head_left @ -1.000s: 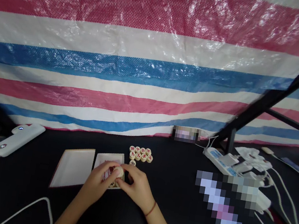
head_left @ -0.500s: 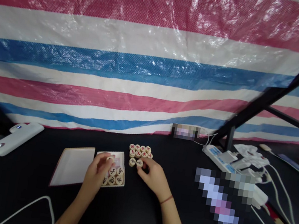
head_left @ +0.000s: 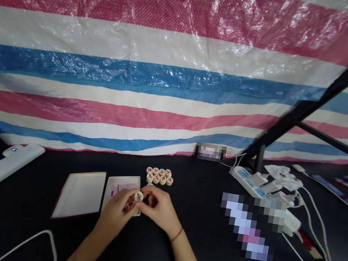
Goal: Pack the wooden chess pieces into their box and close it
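Note:
Both my hands meet over an open white cardboard box base [head_left: 121, 186]. A round wooden xiangqi piece [head_left: 138, 196] with a black character sits at the fingertips of my left hand [head_left: 117, 210], and the fingers of my right hand [head_left: 159, 210] curl in right beside it. More pieces in the box [head_left: 127, 207] are mostly hidden under my left hand. A tight group of red-marked pieces [head_left: 159, 176] lies on the black table just beyond my fingers. The white box lid [head_left: 79, 195] lies to the left.
A white power bank [head_left: 10, 163] lies at the left, with a white cable [head_left: 42, 242] in front. At the right are a power strip [head_left: 252, 183] with plugs and cables and a pixelated object [head_left: 246, 227]. A striped tarpaulin [head_left: 135, 79] hangs behind the black table.
My right hand has moved left from the loose pieces to meet my left hand over the box. The two hands now hide most of the box's contents. The view has shifted slightly.

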Demonstrator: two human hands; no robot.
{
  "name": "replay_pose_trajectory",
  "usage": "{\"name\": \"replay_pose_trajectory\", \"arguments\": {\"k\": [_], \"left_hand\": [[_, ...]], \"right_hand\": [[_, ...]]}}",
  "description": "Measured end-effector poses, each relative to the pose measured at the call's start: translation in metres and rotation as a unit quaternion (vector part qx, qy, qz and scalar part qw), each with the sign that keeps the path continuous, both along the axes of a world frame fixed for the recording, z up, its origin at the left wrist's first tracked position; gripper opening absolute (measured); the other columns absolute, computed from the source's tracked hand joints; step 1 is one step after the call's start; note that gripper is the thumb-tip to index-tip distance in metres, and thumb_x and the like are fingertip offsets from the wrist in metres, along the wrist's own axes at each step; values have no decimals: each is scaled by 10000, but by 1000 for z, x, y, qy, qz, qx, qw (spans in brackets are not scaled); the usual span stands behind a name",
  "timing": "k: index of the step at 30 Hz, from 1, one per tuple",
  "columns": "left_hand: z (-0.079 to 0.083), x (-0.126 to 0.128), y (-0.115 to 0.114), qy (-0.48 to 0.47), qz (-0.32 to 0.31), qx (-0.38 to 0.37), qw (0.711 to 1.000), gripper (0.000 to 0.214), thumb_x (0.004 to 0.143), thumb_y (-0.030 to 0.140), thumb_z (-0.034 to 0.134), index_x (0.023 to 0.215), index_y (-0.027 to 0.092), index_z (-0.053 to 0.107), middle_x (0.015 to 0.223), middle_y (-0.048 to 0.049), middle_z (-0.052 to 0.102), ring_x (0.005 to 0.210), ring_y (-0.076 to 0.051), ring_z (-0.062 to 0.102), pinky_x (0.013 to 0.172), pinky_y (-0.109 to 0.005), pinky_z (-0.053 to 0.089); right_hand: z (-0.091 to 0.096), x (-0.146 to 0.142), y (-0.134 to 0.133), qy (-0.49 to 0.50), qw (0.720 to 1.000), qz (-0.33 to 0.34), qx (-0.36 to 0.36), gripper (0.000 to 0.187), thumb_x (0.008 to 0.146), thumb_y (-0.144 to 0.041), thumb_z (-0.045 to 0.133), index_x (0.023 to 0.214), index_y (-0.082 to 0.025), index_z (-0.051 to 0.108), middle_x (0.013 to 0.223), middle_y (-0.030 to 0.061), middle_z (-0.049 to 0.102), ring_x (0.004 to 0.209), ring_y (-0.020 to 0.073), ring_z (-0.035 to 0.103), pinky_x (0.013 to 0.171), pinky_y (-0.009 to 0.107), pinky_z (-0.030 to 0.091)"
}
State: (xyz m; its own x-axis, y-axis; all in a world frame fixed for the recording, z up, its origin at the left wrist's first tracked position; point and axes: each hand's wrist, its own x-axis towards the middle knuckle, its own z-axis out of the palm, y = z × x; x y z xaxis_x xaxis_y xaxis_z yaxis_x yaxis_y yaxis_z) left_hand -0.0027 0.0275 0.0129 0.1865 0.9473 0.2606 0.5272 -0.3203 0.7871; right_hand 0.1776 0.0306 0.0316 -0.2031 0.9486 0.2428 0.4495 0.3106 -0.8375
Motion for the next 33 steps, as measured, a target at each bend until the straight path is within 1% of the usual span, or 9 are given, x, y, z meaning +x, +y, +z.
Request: {"name": "replay_pose_trajectory", "arguments": {"k": [3,5,9,13,17,20,24,28,33], "left_hand": [[-4,3,-2,31,-20,35,999,254,857,281,502,1063,250,647,966,-42,710,885,-196,671,834,-353,550],[-4,3,-1,45,-24,52,997,255,878,304,501,1086,247,636,958,-45,705,870,-194,669,836,-352,549],[3,-2,2,62,-12,80,995,304,898,379,511,1139,230,619,899,-52,697,852,-202,667,862,-366,537],[8,-7,4,73,-6,90,993,309,910,368,482,1143,218,618,899,-56,697,859,-200,669,850,-358,540],[8,-8,5,87,-10,99,991,294,911,320,472,1139,208,619,874,-49,695,833,-189,665,860,-358,533],[7,-8,5,97,-13,99,990,291,910,299,469,1139,199,619,857,-48,691,819,-185,662,843,-352,534],[7,-8,6,101,-15,110,989,281,911,294,472,1133,208,621,843,-40,694,809,-183,668,804,-335,543],[5,-8,7,93,-20,139,986,262,909,286,474,1105,210,631,819,-34,700,773,-180,674,763,-321,550],[7,-9,7,110,-20,131,985,254,915,294,469,1089,214,637,817,-37,704,775,-185,678,758,-327,550]], "right_hand": [[1,-12,-3,-9,1000,12,5,191,791,-316,664,938,-195,684,613,-46,566,520,87,466,517,187,386],[1,-10,-2,-4,1000,-1,23,204,800,-271,631,980,-194,687,674,-24,605,553,96,493,551,197,416],[-2,14,2,-3,993,-97,71,263,831,-264,577,1060,-191,685,977,73,657,654,124,546,634,246,482],[-10,35,4,-43,984,-160,69,320,815,-275,576,1107,-177,659,991,81,640,557,106,502,581,253,478],[-17,39,5,-104,982,-151,40,222,782,-236,569,989,-194,637,893,34,648,555,110,520,555,229,436],[-20,37,5,-142,982,-125,19,168,770,-210,552,927,-209,611,903,20,657,597,119,551,575,225,424],[-24,35,6,-162,981,-107,10,181,776,-210,550,949,-222,602,965,22,667,642,127,574,599,225,427],[-30,34,9,-165,978,-125,17,163,801,-221,555,956,-227,606,1012,30,678,651,130,589,608,227,437],[-33,32,10,-163,976,-143,23,227,809,-237,590,1034,-232,617,1032,40,682,680,142,612,611,230,457]]}}
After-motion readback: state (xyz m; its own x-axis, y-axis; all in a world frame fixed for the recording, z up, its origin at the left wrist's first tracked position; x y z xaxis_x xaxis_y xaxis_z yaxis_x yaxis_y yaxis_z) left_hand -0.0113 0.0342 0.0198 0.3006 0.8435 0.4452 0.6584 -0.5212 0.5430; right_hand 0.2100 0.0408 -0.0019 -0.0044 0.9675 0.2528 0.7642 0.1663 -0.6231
